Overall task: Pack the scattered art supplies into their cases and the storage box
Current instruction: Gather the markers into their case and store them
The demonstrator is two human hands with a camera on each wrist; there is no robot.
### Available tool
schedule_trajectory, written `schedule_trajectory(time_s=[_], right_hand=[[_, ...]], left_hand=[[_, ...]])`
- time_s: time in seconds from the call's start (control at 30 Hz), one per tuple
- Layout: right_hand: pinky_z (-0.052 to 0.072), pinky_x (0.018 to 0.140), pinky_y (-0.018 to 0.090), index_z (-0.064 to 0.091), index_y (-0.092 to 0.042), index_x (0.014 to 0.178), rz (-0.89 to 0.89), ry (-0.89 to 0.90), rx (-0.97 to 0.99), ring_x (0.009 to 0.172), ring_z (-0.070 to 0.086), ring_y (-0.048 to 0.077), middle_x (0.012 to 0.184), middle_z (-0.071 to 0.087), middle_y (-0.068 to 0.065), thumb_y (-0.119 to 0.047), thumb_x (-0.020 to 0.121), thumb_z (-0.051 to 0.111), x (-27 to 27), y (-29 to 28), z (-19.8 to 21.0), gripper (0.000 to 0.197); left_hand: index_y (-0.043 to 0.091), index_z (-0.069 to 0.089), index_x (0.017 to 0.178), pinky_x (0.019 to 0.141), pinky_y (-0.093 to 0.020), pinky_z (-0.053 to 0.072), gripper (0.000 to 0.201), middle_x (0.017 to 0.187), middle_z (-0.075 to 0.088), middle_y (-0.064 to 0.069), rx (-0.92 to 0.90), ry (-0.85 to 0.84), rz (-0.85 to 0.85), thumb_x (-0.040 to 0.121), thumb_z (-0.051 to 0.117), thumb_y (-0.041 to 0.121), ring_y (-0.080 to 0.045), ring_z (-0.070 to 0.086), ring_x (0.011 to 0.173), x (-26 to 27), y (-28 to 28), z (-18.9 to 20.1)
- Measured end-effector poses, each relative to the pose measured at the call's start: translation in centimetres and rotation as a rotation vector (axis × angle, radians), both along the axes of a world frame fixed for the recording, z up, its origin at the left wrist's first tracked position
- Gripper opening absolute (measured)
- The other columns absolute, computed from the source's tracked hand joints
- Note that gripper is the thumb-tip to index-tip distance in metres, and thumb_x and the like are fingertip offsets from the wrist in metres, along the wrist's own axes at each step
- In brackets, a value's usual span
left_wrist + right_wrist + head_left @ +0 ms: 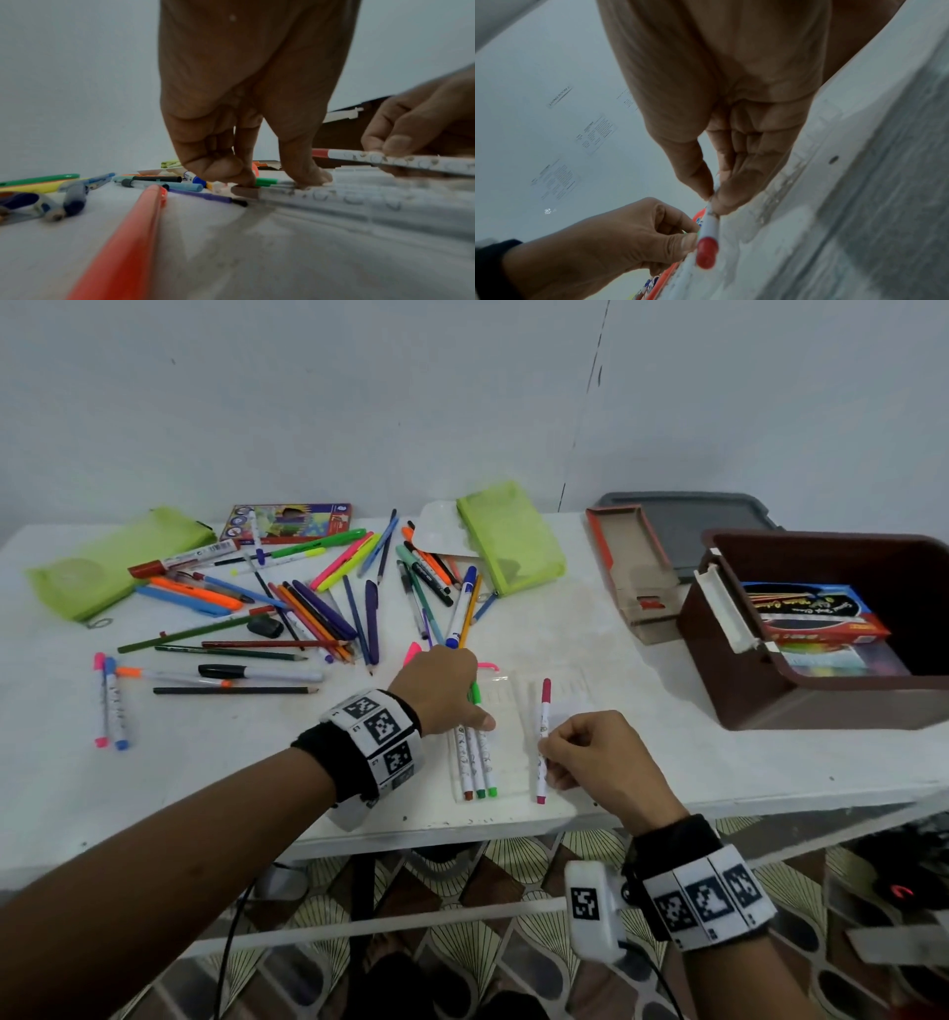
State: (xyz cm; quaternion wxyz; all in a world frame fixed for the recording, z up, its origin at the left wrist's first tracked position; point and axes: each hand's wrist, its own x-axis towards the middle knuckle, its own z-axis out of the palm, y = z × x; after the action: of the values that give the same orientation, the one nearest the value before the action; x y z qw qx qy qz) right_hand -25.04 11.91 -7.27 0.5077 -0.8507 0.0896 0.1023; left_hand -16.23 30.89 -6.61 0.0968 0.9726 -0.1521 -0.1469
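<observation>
From here, a bare strip of table [590,629] runs between the clear marker tray [513,737] and the brown storage box [801,690], wide enough to reach through. To the left, the heap of pens and pencils [318,608] crowds the surface. At the back, the green pouch [508,536] and open cardboard case [631,567] block the way.

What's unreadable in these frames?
- Head view: left hand hides the caps of the three markers in the clear tray.
- Head view: storage box cut off at the right edge.
- Right wrist: wall notices too small and blurred.
</observation>
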Motion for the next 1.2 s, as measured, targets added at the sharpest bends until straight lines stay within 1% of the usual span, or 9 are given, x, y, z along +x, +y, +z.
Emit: schedule_trajectory(time_s=[0.17,0.27,0.37,0.47,0.57,0.77,0.97,1.07,1.2], right_hand=[[0.061,0.067,0.037,0.069,0.0,0.07,0.058,0.005,-0.051,0.058,0.067,0.022,0.063,0.07,0.011,-0.009,0.086,0.063,0.2,0.1,0.5,0.019],[0.059,0.06,0.029,0.069,0.001,0.07,0.134,0.01,-0.114,0.056,0.067,0.018,0.063,0.07,0.011,-0.008,0.087,0.065,0.9,0.4,1.3,0.02],[0.058,0.058,0.025,0.07,-0.001,0.074,0.214,0.015,-0.189,0.054,0.068,0.015,0.062,0.071,0.009,-0.011,0.087,0.067,2.2,1.4,2.1,0.017],[0.061,0.061,0.028,0.071,0.002,0.076,0.296,0.038,-0.239,0.057,0.071,0.019,0.062,0.071,0.011,-0.01,0.087,0.069,3.4,2.7,2.4,0.016],[0.061,0.063,0.03,0.07,0.003,0.073,0.356,0.068,-0.288,0.058,0.072,0.023,0.063,0.071,0.012,-0.01,0.087,0.07,4.2,3.8,2.1,0.019],[0.059,0.057,0.026,0.068,0.001,0.072,0.391,0.134,-0.333,0.052,0.068,0.02,0.066,0.071,0.016,-0.004,0.088,0.068,4.8,4.6,2.0,0.017],[0.062,0.069,0.04,0.067,0.004,0.074,0.42,0.199,-0.335,0.071,0.073,0.034,0.071,0.071,0.021,0.001,0.087,0.067,5.4,5.0,2.4,0.014],[0.062,0.07,0.044,0.063,0.001,0.071,0.432,0.206,-0.378,0.066,0.071,0.032,0.065,0.069,0.017,0.003,0.086,0.068,5.8,5.3,2.7,0.016],[0.062,0.066,0.04,0.063,0.0,0.069,0.461,0.165,-0.425,0.057,0.069,0.026,0.06,0.067,0.014,0.0,0.087,0.068,5.6,5.3,2.7,0.019]], left_hand=[[0.012,0.059,0.105,0.074,-0.029,0.043,0.057,0.099,0.06,-0.005,0.027,-0.043,-0.026,0.074,0.073,0.057,-0.02,0.055,0.088,-0.1,-0.1,-0.2],[0.011,0.06,0.102,0.073,-0.029,0.042,0.055,0.099,0.059,-0.006,0.029,-0.061,-0.036,0.075,0.072,0.058,-0.02,0.054,0.087,-0.2,0.0,-0.2],[0.009,0.064,0.103,0.075,-0.031,0.046,0.059,0.099,0.061,-0.007,-0.008,-0.064,-0.028,0.073,0.073,0.058,-0.021,0.055,0.088,-0.3,0.3,-0.4],[0.006,0.067,0.107,0.077,-0.034,0.047,0.056,0.102,0.064,-0.009,-0.042,-0.044,-0.023,0.076,0.074,0.053,-0.023,0.058,0.091,-0.2,0.6,-0.2],[0.008,0.07,0.11,0.074,-0.031,0.045,0.049,0.104,0.066,-0.008,-0.038,-0.019,-0.047,0.078,0.074,0.045,-0.023,0.059,0.094,0.3,0.8,0.0],[0.01,0.071,0.111,0.072,-0.028,0.041,0.052,0.104,0.068,-0.007,-0.063,-0.021,-0.037,0.073,0.079,0.045,-0.021,0.058,0.092,1.0,0.9,-0.3],[0.011,0.07,0.11,0.068,-0.028,0.039,0.056,0.102,0.067,-0.006,-0.06,-0.028,-0.033,0.07,0.081,0.048,-0.016,0.05,0.081,1.3,0.9,-0.6],[0.01,0.07,0.11,0.067,-0.028,0.04,0.057,0.101,0.069,-0.007,-0.054,-0.031,-0.036,0.069,0.082,0.048,-0.018,0.055,0.083,1.3,1.0,-0.5],[0.01,0.07,0.112,0.074,-0.029,0.045,0.056,0.106,0.068,-0.006,-0.065,-0.056,-0.061,0.072,0.08,0.047,-0.021,0.061,0.094,0.7,1.1,0.0]])
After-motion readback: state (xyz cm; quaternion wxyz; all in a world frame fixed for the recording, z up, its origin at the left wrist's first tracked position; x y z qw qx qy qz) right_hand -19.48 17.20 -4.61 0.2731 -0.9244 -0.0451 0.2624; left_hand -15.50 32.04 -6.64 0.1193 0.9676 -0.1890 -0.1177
